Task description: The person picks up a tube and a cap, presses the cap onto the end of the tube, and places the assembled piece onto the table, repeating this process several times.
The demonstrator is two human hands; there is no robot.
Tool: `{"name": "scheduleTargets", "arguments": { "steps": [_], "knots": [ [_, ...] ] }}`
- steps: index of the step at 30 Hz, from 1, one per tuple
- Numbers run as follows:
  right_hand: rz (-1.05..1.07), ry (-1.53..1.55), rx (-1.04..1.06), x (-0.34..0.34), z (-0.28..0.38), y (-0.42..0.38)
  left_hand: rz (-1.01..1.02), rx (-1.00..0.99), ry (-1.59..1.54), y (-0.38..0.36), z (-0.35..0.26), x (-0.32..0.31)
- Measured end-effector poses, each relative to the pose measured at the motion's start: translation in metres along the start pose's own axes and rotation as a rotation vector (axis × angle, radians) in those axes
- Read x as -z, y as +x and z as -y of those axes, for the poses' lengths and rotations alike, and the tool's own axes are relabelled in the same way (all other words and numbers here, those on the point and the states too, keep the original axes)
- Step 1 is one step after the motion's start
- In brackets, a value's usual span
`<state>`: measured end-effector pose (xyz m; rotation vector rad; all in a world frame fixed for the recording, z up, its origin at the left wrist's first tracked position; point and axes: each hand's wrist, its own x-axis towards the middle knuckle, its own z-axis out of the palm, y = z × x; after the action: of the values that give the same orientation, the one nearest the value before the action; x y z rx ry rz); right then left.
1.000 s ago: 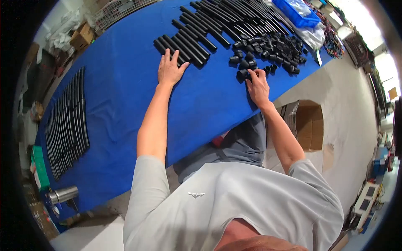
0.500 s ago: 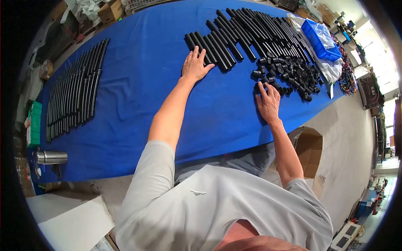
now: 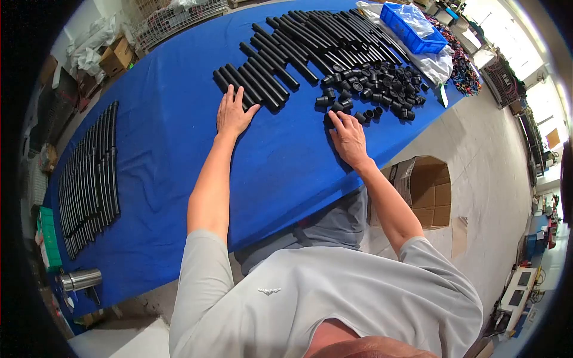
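Observation:
Black tubes [image 3: 262, 80] lie side by side on the blue cloth [image 3: 173, 119]. My left hand [image 3: 233, 114] rests at the near ends of the leftmost tubes, its fingers apart. Right of the tubes is a loose pile of short black caps [image 3: 382, 86]. My right hand [image 3: 348, 135] is at the pile's near left edge, fingertips on a dark cap that they partly cover. Whether its fingers grip that cap is hard to see.
Longer black tubes [image 3: 89, 173] lie in rows at the left. A metal flask [image 3: 82, 279] and a green bin [image 3: 49, 238] are near the left edge. A blue basket [image 3: 412, 33] stands at the back right. An open cardboard box [image 3: 428, 191] is on the floor.
The view has turned, so the table's contents appear shifted left. Both hands stay at about the same places beside the tubes and the caps.

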<state>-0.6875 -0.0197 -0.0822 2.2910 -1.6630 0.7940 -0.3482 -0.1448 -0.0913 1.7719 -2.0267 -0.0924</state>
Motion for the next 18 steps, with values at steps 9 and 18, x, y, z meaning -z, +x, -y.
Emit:
{"name": "scheduleTargets", "arguments": {
  "steps": [9,18],
  "knots": [
    [-0.003,-0.002,-0.021,0.0029,0.0032,-0.0016,0.0,-0.021,0.012,0.0001,0.0017,-0.0012],
    [0.005,0.021,-0.015,0.002,0.0015,-0.0008,-0.047,-0.05,0.029,0.0011,0.0009,-0.0001]
  ]
}}
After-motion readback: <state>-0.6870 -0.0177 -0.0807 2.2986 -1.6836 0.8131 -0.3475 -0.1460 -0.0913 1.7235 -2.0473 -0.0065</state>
